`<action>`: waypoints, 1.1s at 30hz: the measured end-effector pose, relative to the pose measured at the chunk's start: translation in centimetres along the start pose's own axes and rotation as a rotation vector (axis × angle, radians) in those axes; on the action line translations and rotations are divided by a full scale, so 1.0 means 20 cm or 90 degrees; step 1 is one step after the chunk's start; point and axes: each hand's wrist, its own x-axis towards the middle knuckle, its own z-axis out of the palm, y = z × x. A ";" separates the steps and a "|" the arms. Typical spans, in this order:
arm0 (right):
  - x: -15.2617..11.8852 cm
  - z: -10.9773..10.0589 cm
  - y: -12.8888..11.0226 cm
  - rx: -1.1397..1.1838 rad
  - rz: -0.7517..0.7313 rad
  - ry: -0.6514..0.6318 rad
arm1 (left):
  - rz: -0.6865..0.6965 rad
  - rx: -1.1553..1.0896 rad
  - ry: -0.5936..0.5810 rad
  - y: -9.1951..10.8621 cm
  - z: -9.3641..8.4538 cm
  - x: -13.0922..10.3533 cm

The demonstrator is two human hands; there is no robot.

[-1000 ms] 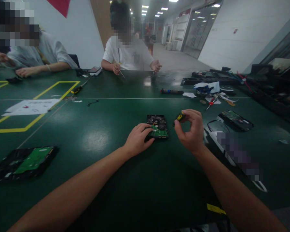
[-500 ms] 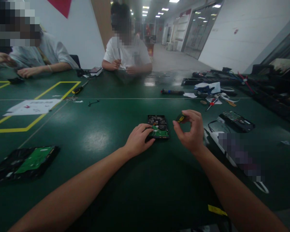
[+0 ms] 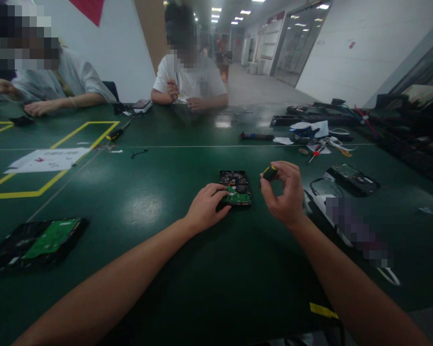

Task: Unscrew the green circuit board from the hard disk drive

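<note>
A hard drive with a green circuit board (image 3: 237,196) lies on the dark green table (image 3: 166,166), in front of me. My left hand (image 3: 208,206) grips its left side, the fingertips over the board and the thumb at the near edge. To the right of the drive, my right hand (image 3: 283,192) pinches the yellow and black handle of a screwdriver (image 3: 270,173) between thumb and fingers. The screwdriver's thin shaft points down and left towards the drive's right edge; whether its tip touches the drive I cannot tell.
Another drive (image 3: 52,239) lies at the left, a third (image 3: 353,179) at the right beside a white pouch-like item (image 3: 332,211). Behind are a yellow-black screwdriver (image 3: 118,131), a dark cylindrical tool (image 3: 256,136) and a red screwdriver (image 3: 315,154). Two people sit across the table.
The screwdriver handle has turned a little in my right hand, whose fingertips have shifted slightly. My left hand stays on the drive. The person opposite has moved their hands slightly.
</note>
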 end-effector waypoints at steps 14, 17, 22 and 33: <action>0.00 0.01 0.00 0.058 0.018 0.000 | 0.004 0.000 0.004 0.00 0.00 0.00; -0.01 0.02 0.01 0.058 0.029 0.030 | 0.002 0.005 -0.001 0.01 0.00 0.00; 0.01 0.00 -0.01 -0.007 0.005 -0.016 | 0.002 0.003 0.003 0.01 0.00 0.00; 0.00 0.00 0.01 -0.018 -0.016 -0.006 | 0.005 0.000 0.009 0.00 0.01 0.00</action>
